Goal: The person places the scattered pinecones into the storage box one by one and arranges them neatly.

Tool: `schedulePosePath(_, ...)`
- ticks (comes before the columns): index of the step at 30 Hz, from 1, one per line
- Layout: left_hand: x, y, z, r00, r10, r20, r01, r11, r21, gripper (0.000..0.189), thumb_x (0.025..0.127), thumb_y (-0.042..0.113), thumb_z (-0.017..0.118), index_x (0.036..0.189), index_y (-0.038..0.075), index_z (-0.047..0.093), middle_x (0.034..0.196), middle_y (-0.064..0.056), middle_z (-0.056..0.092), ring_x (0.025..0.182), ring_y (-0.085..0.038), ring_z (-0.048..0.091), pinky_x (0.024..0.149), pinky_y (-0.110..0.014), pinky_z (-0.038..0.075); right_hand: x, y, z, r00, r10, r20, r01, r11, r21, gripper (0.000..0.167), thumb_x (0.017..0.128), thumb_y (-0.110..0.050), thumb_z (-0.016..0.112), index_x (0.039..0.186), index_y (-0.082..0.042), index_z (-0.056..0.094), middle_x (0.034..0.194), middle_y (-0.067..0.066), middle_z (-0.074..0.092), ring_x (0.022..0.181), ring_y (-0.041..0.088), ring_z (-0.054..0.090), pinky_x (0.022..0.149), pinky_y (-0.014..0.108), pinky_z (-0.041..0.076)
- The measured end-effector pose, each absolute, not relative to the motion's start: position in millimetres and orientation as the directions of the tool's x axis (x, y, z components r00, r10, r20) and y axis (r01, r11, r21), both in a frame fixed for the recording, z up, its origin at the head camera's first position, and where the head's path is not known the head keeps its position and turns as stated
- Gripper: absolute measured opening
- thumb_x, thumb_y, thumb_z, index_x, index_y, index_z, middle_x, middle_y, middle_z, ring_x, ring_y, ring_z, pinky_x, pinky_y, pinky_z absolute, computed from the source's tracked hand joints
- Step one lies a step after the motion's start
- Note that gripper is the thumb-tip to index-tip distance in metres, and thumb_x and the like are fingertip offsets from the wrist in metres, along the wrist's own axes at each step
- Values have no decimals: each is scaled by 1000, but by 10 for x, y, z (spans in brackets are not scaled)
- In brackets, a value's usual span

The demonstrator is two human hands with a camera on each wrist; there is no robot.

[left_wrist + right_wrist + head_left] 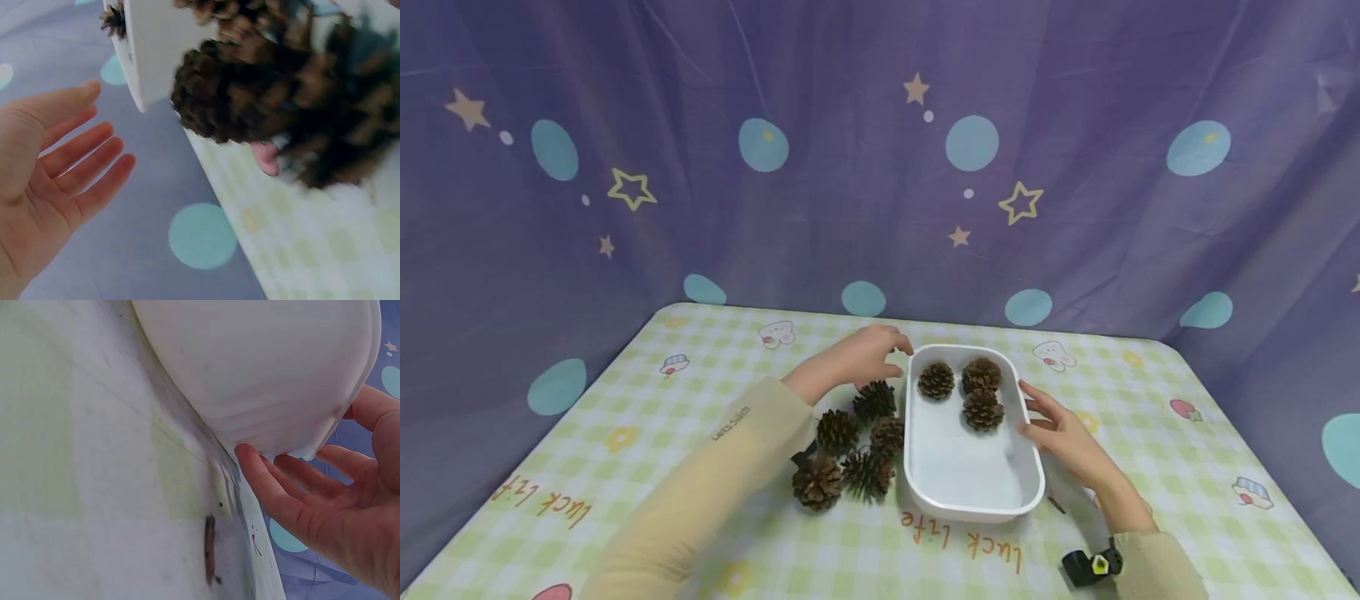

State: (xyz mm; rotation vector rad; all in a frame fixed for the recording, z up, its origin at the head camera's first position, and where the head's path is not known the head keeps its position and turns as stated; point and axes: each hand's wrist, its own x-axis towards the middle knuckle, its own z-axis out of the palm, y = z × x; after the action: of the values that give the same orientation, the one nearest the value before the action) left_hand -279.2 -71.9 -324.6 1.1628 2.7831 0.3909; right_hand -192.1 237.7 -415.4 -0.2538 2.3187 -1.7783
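Loose pinecones (867,472) cluster on checked tablecloth (647,500), just left of white tray (973,479). Left hand (865,354) empty, fingers relaxed, near tray's far-left corner. Three pinecones (982,411) inside, far end. Right hand (1067,437) touches right wall, ungripping; light, even bracing should prevent sliding.

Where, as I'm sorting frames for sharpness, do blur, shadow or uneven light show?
Head view: soft, fairly even light, with the white tray and its pinecones readable; left wrist view: the large pinecone at right smears, while the left hand looks clearer; right wrist view: the tablecloth darkens beside the tray.
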Motion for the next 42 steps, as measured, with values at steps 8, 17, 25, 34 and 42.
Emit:
schedulePosePath(8,-2768,-1017,-3411,-734,678,-38,628,699,343,38,86,26,63,119,7,58,117,-9,58,106,-27,55,89,-37,47,-1912,2375,-4163,-962,-267,-62,-9,256,-967,69,89,-12,55,147,-12,17,140,27,28,120,42,42,78,34,53)
schedulePosePath(17,-2752,-1161,-3546,-747,652,-129,553,717,425,50,84,32,63,124,3,53,118,-14,58,104,-27,57,85,-38,48,-1910,2384,-4147,-963,-261,-60,-12,268,-963,69,90,-13,55,147,-12,17,140,27,29,119,42,42,78,33,52)
schedulePosePath(25,-2735,-1177,-3671,-756,627,-188,489,732,475,57,81,31,68,128,5,49,114,-8,58,99,-19,56,83,-33,48,-1916,2384,-4154,-964,-261,-61,-10,262,-965,68,89,-11,54,147,-11,17,139,27,30,118,41,44,77,32,53)
schedulePosePath(34,-2722,-1174,-3775,-763,623,-172,494,733,468,62,78,29,70,130,5,46,115,-10,58,102,-22,55,86,-36,47,-1910,2372,-4167,-964,-259,-57,-12,259,-966,69,89,-11,54,147,-11,17,139,27,30,118,42,43,78,32,53)
schedulePosePath(42,-2714,-1172,-3809,-765,621,-170,489,732,474,64,78,24,72,131,4,44,116,-11,57,104,-24,55,88,-38,47,-1919,2381,-4180,-964,-259,-65,-5,260,-966,69,89,-12,55,147,-12,17,139,27,30,118,40,45,78,33,53)
